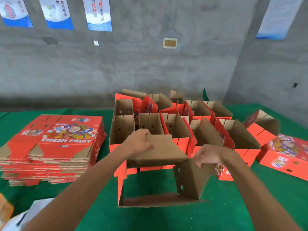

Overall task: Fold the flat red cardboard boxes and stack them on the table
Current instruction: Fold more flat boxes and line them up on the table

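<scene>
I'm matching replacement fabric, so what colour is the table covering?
Plain green, no pattern: the table covering shows best in the head view.

Even, diffuse light fills the scene, moderately bright, with no glare or hot spots. Shadows are soft: a faint dark patch lies on the green cloth-covered table point(250, 205) under the half-opened red cardboard box point(188, 177), just below the right hand point(208, 155). The whole frame is slightly smeared, and print on the blue-and-white wall posters point(98, 14) far above the left hand point(141, 142) is soft. Wide-angle distortion bows the edges and stretches both forearms.
</scene>
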Action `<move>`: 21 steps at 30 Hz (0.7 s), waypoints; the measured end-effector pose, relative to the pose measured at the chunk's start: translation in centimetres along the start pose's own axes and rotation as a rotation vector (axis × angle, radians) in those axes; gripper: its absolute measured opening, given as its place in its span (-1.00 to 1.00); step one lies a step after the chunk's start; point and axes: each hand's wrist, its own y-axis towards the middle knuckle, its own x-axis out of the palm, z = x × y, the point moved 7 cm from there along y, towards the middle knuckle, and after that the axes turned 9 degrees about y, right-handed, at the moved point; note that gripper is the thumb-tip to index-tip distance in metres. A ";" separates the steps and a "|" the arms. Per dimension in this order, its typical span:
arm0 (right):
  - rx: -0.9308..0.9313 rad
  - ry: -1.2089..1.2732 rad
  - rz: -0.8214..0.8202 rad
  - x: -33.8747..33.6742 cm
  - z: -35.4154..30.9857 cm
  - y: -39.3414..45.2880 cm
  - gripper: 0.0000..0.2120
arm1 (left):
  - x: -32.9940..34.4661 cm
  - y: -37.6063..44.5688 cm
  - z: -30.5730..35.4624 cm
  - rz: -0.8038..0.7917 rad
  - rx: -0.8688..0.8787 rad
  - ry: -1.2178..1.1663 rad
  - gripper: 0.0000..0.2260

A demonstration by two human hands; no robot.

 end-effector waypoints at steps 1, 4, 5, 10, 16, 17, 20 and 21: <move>0.014 -0.004 0.026 -0.2 0.7 0.1 -0.92 | 0.8 0.4 0.2 0.006 0.004 -0.017 -0.64; 0.037 -0.009 0.068 -0.8 2.1 0.5 -0.84 | 3.0 1.4 0.5 -0.009 0.010 -0.031 -0.67; 0.036 0.017 0.060 -0.9 2.5 0.6 -0.84 | 3.4 1.7 0.5 -0.016 0.016 -0.028 -0.68; 0.120 0.155 -0.095 0.1 3.2 0.9 -0.71 | 3.6 2.9 0.3 -0.122 0.041 -0.002 -0.70; 0.182 0.140 -0.065 3.0 5.3 3.4 -0.83 | 6.9 0.7 0.2 -0.045 0.163 0.299 -0.35; 0.180 0.164 -0.057 3.3 5.6 3.7 -0.84 | 6.9 0.0 0.3 0.012 0.259 0.368 -0.30; 0.156 0.184 -0.054 3.4 5.8 4.5 -0.80 | 4.8 -3.3 1.2 0.243 0.629 0.588 -0.39; 0.147 0.175 -0.053 3.4 5.8 4.7 -0.78 | 4.0 -4.5 1.4 0.296 0.732 0.642 -0.50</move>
